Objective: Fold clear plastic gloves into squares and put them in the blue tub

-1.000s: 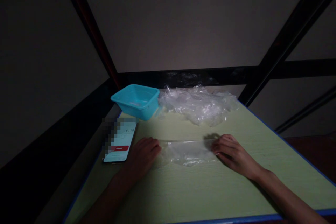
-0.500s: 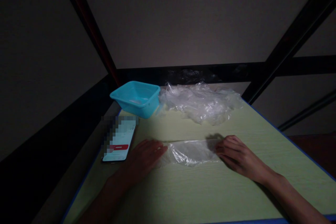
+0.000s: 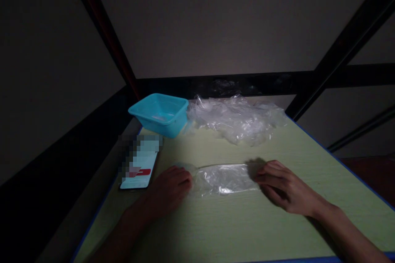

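A clear plastic bag [image 3: 226, 178], folded into a long flat strip, lies across the table in front of me. Its right end is pinched between the thumb and fingers of my right hand [image 3: 279, 183]. My left hand [image 3: 175, 185] is closed over the left end, its fingers curled down; the fingertips are partly hidden. Beyond the strip, a heap of crumpled clear plastic bags [image 3: 239, 119] spreads along the far edge of the table.
A blue plastic basin [image 3: 174, 128] stands at the far left corner, with some clear plastic inside. Nearer, a phone with a lit screen [image 3: 140, 172] lies left of my left hand. The pale wooden table [image 3: 234, 230] has blue edging, and a wall [image 3: 222, 20] rises behind it.
My left fingers have curled in and drawn slightly left, with the thumb no longer stretched along the bag. My right hand stays at its end. The bag's creases have shifted.
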Demonstrator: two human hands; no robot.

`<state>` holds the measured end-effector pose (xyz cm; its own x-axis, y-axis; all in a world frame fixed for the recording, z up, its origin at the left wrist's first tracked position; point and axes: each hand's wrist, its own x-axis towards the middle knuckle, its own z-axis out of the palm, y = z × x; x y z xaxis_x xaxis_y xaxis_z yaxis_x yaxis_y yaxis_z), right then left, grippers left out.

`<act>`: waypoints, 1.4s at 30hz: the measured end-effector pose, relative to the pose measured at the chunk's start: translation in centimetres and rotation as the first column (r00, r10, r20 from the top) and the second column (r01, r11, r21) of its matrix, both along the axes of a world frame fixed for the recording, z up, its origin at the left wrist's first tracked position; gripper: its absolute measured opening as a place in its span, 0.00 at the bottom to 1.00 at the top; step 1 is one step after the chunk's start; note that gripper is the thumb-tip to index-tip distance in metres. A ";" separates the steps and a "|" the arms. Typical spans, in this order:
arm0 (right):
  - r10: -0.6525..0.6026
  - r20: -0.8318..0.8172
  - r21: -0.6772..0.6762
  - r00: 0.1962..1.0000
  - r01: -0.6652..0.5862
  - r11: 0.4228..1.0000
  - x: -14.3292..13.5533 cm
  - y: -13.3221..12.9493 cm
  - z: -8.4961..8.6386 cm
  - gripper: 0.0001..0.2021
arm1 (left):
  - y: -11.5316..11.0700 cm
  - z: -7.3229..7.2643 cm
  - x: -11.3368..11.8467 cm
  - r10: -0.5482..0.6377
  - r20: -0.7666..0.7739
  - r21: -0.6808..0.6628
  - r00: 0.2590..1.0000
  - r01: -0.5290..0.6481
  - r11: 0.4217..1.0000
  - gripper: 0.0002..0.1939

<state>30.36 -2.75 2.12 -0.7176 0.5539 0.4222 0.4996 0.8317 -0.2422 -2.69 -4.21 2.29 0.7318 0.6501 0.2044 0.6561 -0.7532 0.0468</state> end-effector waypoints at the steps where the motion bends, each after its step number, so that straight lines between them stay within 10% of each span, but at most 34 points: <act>1: 0.012 -0.014 0.000 1.000 -0.012 1.000 0.0 0.0 0.3 0.13 | 0.0 0.0 0.0 0.007 0.009 -0.015 1.000 -0.007 1.000 0.10; 12: -0.061 0.130 0.027 0.990 0.058 0.998 -4.1 0.2 0.3 0.25 | 0.0 0.2 -1.5 0.045 0.316 0.016 0.948 -0.053 0.998 0.18; 18: -0.064 0.198 0.025 0.978 0.060 0.998 -4.1 -0.2 -1.3 0.33 | 0.5 -0.1 -2.0 0.175 0.167 -0.052 0.970 -0.168 0.984 0.26; 31: -0.140 0.282 0.120 0.949 0.109 0.987 -3.7 -0.3 -2.9 0.38 | 2.2 -1.6 -1.0 0.237 0.253 -0.002 0.938 -0.245 0.970 0.09; 42: -0.157 0.276 0.122 0.948 0.127 0.984 -3.5 -0.3 -3.2 0.40 | 2.3 -1.2 -0.8 0.486 0.382 -0.323 0.786 -0.379 0.867 0.07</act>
<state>26.83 -3.06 -1.07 -0.7327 0.6240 0.2717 0.6501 0.7598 0.0084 -3.53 -1.92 1.04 0.2287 0.9418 0.2462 0.7784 -0.3288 0.5348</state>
